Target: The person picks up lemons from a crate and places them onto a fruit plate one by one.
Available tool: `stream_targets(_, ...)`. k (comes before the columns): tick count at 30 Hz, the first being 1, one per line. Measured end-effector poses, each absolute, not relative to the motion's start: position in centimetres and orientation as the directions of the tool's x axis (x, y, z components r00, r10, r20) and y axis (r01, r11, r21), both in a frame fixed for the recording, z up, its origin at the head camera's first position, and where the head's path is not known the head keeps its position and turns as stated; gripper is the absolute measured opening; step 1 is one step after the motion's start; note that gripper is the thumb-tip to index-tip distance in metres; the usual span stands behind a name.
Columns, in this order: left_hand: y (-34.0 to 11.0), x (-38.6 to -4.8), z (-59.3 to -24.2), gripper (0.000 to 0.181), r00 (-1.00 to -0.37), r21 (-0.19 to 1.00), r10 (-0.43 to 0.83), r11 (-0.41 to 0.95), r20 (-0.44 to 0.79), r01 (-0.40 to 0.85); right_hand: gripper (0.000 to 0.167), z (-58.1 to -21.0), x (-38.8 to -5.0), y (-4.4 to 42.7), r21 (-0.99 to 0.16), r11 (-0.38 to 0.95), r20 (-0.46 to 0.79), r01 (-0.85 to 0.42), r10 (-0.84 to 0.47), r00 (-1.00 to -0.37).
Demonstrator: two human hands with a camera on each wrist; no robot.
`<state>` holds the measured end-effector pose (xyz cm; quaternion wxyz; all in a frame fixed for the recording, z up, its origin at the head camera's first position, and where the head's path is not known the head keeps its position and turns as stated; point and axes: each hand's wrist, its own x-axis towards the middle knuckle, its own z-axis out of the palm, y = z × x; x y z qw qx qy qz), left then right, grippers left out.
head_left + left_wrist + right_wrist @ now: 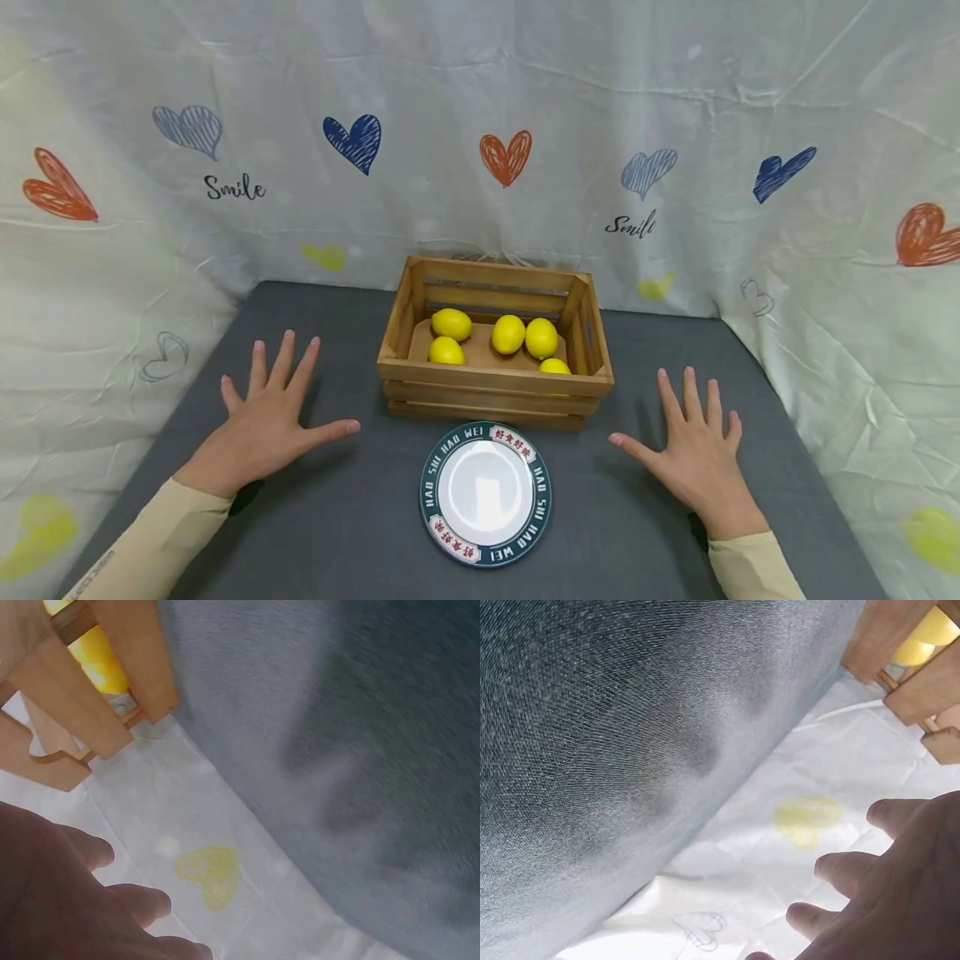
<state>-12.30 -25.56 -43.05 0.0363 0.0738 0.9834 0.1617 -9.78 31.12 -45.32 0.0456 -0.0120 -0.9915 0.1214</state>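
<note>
My left hand [264, 425] hovers over the dark table left of a wooden crate, fingers spread and holding nothing. On the other side, my right hand [697, 458] is spread the same way, also holding nothing. Between them stands the slatted wooden crate [495, 387], with several yellow lemons [508, 334] lying inside; its front wall partly hides the nearer ones. Just in front of the crate lies a round plate [486, 492] with a white middle and a dark green rim bearing letters. Both wrist views show fingertips and a corner of the crate [75, 697].
The dark grey cloth-covered table [337, 533] carries the crate at its back edge. Behind and at both sides hangs a white curtain [435, 83] printed with hearts and the word Smile, close behind the crate.
</note>
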Motion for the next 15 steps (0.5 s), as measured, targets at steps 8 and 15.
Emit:
stream_targets(8,-24.6,-12.5,-42.1,0.095,-0.947,0.713,0.294,0.692,-0.132,0.116,0.119,-44.5,-9.4,31.3,-0.277,0.961,0.053,-0.009,0.006,-0.999)
stream_targets(15,-22.6,-15.4,-41.1,0.074,-0.900,0.955,0.409,0.294,-0.153,-0.028,0.109,-43.2,-9.4,31.0,-0.305,0.951,0.092,-0.037,-0.009,-0.996)
